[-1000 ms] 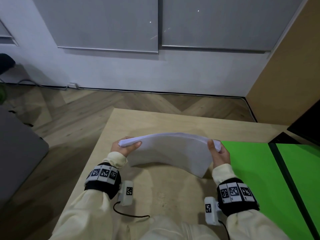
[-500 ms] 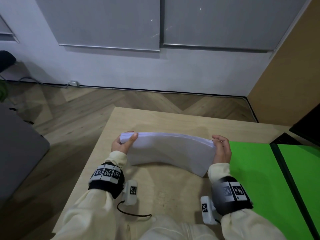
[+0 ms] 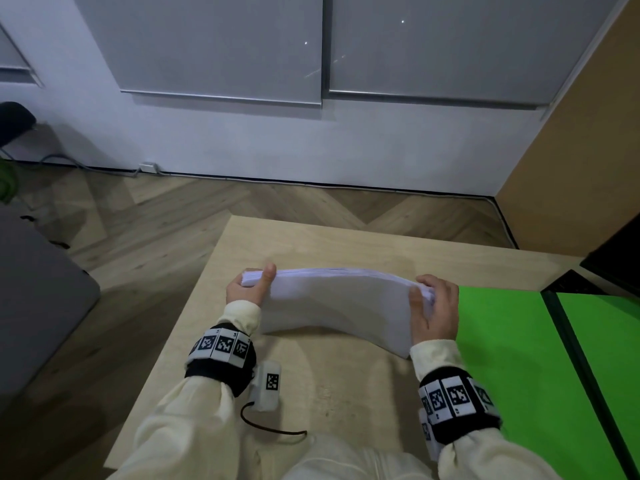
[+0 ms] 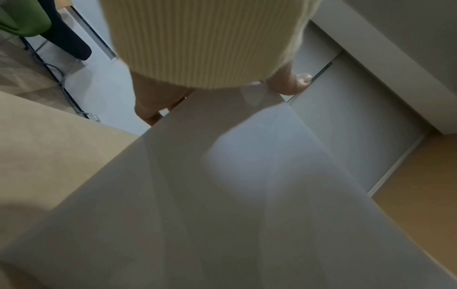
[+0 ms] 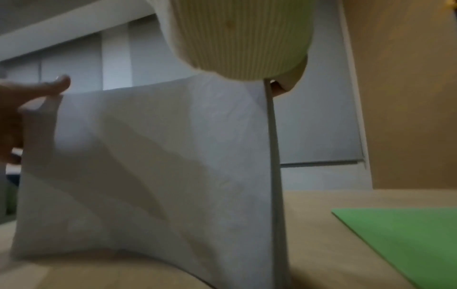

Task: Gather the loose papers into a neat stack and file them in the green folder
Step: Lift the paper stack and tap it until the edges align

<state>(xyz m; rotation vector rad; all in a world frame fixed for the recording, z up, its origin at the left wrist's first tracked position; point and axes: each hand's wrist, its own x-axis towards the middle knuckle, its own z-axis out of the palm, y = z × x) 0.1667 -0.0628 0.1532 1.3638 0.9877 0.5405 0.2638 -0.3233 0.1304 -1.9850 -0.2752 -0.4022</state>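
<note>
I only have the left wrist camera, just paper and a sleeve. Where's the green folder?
Observer: The green folder lies on the table, just right of the papers.
Operator: Is the other hand on the papers?
Observer: Yes, the right hand grips their right end, and the left hand grips the left end.
Operator: Are they lying flat?
Observer: No. The right wrist view shows them upright and bowed, with the lower edge on or just above the table.
</note>
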